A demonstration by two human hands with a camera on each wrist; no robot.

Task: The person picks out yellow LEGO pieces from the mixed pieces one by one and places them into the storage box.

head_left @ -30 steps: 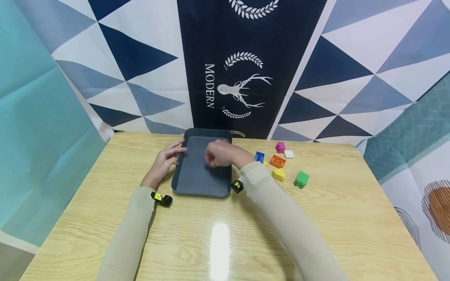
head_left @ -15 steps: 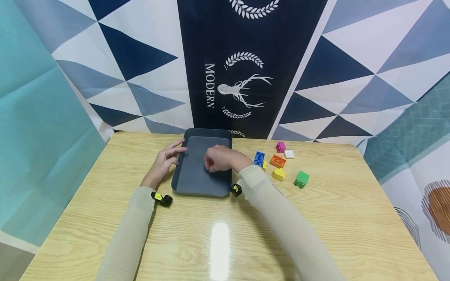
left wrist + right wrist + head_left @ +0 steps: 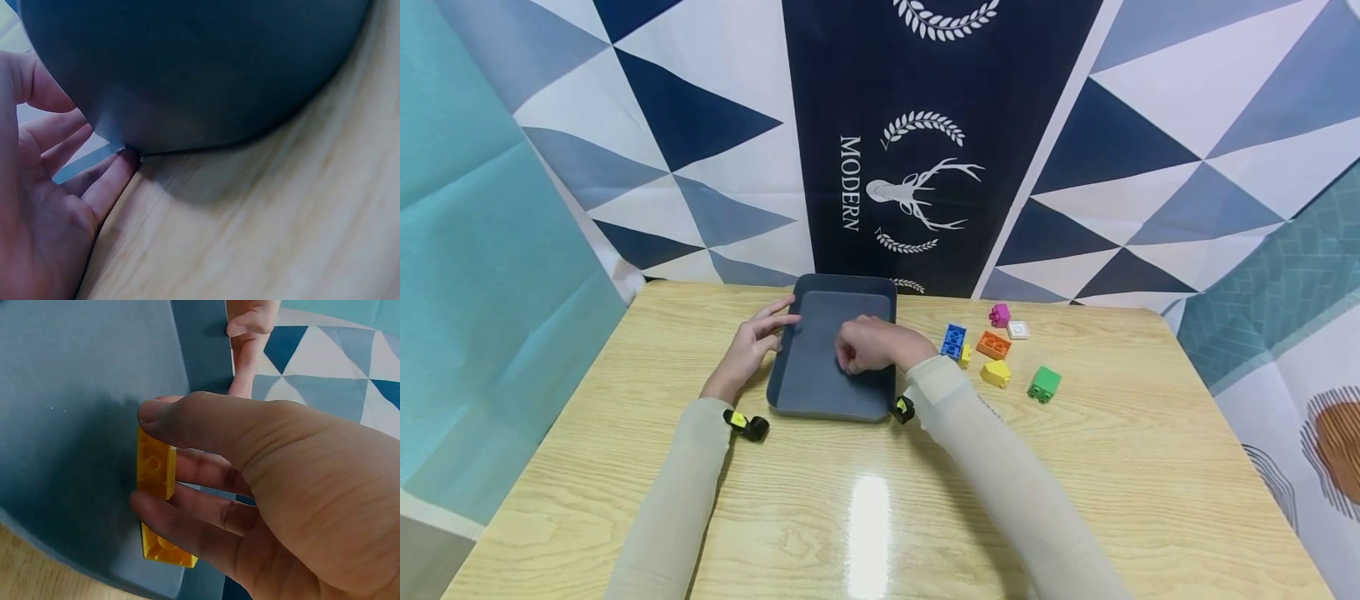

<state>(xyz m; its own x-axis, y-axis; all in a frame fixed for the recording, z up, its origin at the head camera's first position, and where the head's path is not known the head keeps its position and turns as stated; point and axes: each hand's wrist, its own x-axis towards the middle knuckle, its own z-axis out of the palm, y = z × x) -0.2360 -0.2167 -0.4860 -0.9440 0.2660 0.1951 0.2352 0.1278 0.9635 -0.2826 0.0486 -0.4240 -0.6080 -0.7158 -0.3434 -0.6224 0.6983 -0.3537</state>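
A dark grey tray [image 3: 820,392] lies at the back middle of the table. My left hand [image 3: 748,350] rests at its left side, fingers spread and touching the rim. In the left wrist view a fingertip of the left hand [image 3: 53,187] meets the lower edge of the tray [image 3: 200,81]. Low over the tray's right half, my right hand [image 3: 868,343] is curled. The right wrist view shows the right hand [image 3: 250,469] pinching a yellow toy brick [image 3: 153,469], its hollow underside showing; one finger crosses in front of it. In the head view the hand hides this brick.
Right of the tray lie a blue brick [image 3: 953,337], an orange brick [image 3: 994,345], a yellow brick [image 3: 996,373], a green brick [image 3: 1044,383], a pink brick [image 3: 1000,314] and a white piece [image 3: 1018,330]. A small yellow brick [image 3: 966,357] touches the blue one. Patterned cloth [image 3: 715,167] hangs behind.
The right hand has shifted slightly toward the front of the tray, its forearm uncovering more of the blue brick and the small yellow one. The left hand stays at the rim.
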